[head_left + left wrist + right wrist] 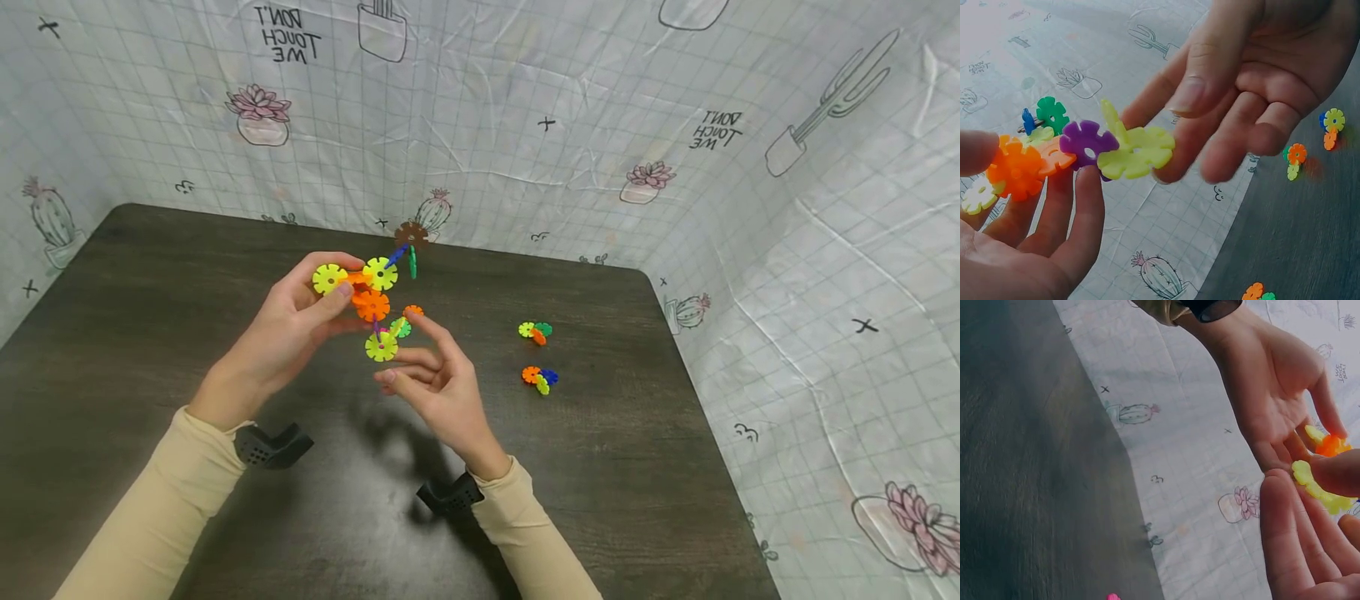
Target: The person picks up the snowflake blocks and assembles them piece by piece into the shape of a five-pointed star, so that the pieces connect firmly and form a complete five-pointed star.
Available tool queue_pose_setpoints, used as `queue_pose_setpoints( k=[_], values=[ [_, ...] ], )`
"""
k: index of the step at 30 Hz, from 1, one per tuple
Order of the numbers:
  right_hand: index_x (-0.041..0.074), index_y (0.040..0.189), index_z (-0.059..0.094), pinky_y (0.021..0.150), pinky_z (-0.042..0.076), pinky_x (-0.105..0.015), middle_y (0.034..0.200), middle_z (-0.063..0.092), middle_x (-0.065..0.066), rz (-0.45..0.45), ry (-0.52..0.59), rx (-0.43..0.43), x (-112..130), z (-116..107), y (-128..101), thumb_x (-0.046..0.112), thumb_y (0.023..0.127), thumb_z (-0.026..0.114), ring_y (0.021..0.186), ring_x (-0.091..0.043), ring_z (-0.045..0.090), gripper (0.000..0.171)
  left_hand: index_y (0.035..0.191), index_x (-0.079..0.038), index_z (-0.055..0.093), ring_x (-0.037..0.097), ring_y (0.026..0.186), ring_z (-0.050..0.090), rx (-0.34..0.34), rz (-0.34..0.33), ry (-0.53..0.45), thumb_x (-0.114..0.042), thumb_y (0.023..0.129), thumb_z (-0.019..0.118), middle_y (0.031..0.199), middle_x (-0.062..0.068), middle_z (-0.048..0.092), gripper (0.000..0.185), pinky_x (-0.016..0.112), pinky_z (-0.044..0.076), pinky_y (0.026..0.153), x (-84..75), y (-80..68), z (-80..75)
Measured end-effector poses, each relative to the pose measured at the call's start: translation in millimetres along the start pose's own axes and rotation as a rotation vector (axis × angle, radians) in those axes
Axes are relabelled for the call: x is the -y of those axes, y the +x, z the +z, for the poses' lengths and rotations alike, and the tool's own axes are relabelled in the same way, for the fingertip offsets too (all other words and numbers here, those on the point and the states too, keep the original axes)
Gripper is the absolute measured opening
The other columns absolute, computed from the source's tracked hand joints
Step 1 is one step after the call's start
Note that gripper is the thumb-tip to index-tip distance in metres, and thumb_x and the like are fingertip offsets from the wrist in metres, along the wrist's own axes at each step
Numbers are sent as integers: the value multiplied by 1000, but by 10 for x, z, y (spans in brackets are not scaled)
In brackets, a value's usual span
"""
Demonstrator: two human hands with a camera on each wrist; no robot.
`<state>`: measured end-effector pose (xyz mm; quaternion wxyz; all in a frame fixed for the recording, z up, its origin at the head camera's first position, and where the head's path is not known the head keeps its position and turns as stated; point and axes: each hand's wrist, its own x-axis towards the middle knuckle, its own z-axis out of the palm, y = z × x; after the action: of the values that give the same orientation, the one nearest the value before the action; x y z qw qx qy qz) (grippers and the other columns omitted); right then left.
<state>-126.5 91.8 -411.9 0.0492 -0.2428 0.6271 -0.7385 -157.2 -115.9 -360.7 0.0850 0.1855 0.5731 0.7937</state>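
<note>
My left hand (296,312) holds up a joined chain of notched plastic discs (372,305), pinching its orange part between thumb and fingers. Yellow-green discs sit on both sides of the grip; a blue, a green and a brown disc branch off the far end. At the near end, a purple disc (1088,145) joins a yellow-green disc (1137,153). My right hand (442,379) is beside that end, its index fingertip right at a small orange disc (413,312). The right thumb stays apart from the discs, and the other fingers are loosely bent.
On the dark wooden table (630,467), two small joined disc clusters lie to the right: one with a green disc (543,330), the other with an orange disc (531,375). A printed cloth (480,108) hangs behind and along the sides. Black camera mounts (273,446) sit on both wrists.
</note>
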Motion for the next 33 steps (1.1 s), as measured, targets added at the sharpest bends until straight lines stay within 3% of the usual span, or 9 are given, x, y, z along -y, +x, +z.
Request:
queue_pose_setpoints(
  k=[2,8,13,17,25,29,33],
  values=[
    [18,143,35,75,57,-46,111,60,-33,15,-21,2,12,-19,-1,-5,86,62,90,-44,64,67,129,-8,42,23,102,59,13,10,-14,-9,97,49,118,11,53,33,35,54,88,0,-7,-14],
    [17,142,36,77,57,-44,112,60,-32,66,-59,-8,105,-2,5,-5,87,60,88,-30,69,64,130,-8,39,22,100,60,37,10,-21,-8,97,49,115,11,56,35,34,55,86,-2,-28,-46],
    [13,140,40,75,57,-43,106,63,-29,85,-97,-26,229,107,38,-2,88,60,87,-41,67,57,130,-6,40,22,99,60,42,10,-10,-7,96,50,112,11,56,35,35,54,87,34,-31,-36],
    [6,135,44,72,58,-44,99,64,-32,42,-119,-34,243,161,65,-3,89,58,83,-48,64,49,128,-8,42,22,99,60,31,0,13,-7,95,52,110,11,56,34,33,54,88,46,-43,-19],
    [8,130,50,66,58,-43,95,66,-30,-99,-137,-62,83,121,111,-5,88,59,74,-17,70,45,136,-12,36,21,106,58,11,-21,80,-10,93,57,124,10,50,48,29,51,93,29,-46,-6],
    [11,130,50,66,58,-42,95,67,-28,-135,-148,-62,41,98,130,-3,88,59,74,-33,69,45,141,-17,31,19,113,57,28,-67,98,-10,92,58,131,10,51,56,28,48,96,62,-63,4],
    [12,130,50,67,59,-40,95,67,-26,-152,-183,-65,100,114,142,-3,89,59,74,-45,65,45,136,-14,41,18,114,57,54,-165,253,-21,90,64,130,7,55,52,30,48,93,106,-88,58]
  ],
)
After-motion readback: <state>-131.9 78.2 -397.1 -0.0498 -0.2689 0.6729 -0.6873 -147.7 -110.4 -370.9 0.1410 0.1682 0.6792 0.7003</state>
